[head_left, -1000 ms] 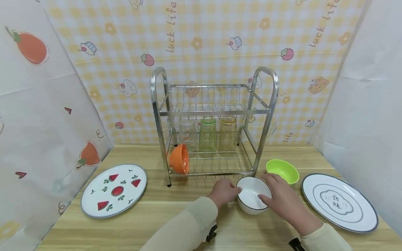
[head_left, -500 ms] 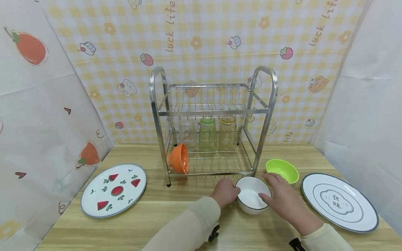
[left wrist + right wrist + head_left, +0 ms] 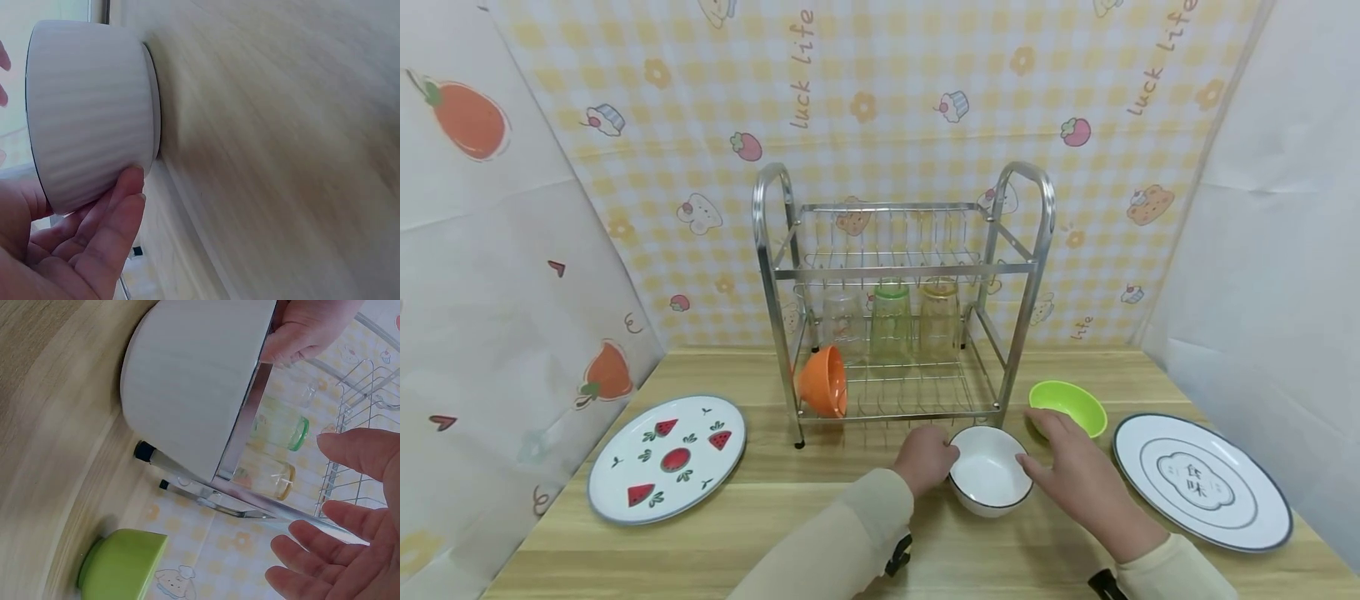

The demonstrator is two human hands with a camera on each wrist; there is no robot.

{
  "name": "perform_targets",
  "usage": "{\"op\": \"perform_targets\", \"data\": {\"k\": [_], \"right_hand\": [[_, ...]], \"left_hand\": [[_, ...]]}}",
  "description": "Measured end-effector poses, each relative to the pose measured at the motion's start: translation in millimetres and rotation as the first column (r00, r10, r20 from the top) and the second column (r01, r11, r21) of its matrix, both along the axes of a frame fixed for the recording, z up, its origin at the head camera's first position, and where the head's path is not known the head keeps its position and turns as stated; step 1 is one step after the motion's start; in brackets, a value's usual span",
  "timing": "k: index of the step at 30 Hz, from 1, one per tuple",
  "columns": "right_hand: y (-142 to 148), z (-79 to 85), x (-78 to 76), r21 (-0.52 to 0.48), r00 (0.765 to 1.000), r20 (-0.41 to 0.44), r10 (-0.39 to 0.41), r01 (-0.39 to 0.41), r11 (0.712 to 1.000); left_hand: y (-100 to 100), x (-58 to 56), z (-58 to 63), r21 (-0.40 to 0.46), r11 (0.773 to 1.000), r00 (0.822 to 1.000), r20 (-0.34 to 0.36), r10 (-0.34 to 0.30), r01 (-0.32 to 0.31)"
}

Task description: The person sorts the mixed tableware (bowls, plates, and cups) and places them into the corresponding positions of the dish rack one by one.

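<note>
A white bowl with a dark rim (image 3: 991, 471) stands upright at the front of the dish rack, its foot at or just above the tabletop. My left hand (image 3: 927, 457) pinches its left side, thumb at the rim and fingers against the outer wall, as the left wrist view shows (image 3: 94, 231). To the bowl's right is my right hand (image 3: 1078, 471), fingers loosely extended and holding nothing. In the right wrist view a gap separates that hand (image 3: 356, 531) from the bowl (image 3: 194, 381). Behind the right fingertips sits a lime-green bowl (image 3: 1078, 407), partly covered by them.
The two-tier metal dish rack (image 3: 902, 271) holds an orange bowl (image 3: 823, 383) tipped on its side and three glasses, one clear, one green (image 3: 891, 325), one yellowish. A watermelon-patterned plate (image 3: 700, 425) lies left; a dark-rimmed white plate (image 3: 1232, 517) lies right.
The white bowl and my left hand have shifted slightly left. My right hand has come away from the bowl's right rim, leaving a gap. The head view has also moved a little.
</note>
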State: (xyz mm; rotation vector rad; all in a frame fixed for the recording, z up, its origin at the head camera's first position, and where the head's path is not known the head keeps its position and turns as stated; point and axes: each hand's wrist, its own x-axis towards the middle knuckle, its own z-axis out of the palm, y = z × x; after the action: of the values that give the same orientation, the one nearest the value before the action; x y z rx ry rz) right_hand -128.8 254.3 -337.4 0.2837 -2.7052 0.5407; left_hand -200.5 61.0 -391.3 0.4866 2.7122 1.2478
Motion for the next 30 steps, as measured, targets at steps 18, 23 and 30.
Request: {"op": "perform_targets", "data": {"k": [18, 23, 30], "right_hand": [[-5.7, 3.7, 0.3, -0.005, 0.999, -0.028, 0.021, -0.021, 1.0], [-10.4, 4.6, -0.2, -0.017, 0.999, -0.02, 0.029, -0.03, 0.999], [-19.0, 4.1, -3.3, -0.034, 0.996, -0.052, 0.074, -0.075, 0.997]], "left_hand": [[-50.9, 0.4, 18.0, -0.019, 1.0, 1.0, 0.017, 0.012, -0.012], [-67.1, 2.0, 21.7, -0.04, 0.999, 0.999, 0.025, 0.031, -0.03], [-88.7, 5.1, 27.1, -0.053, 0.997, 0.997, 0.036, 0.064, -0.062]]}}
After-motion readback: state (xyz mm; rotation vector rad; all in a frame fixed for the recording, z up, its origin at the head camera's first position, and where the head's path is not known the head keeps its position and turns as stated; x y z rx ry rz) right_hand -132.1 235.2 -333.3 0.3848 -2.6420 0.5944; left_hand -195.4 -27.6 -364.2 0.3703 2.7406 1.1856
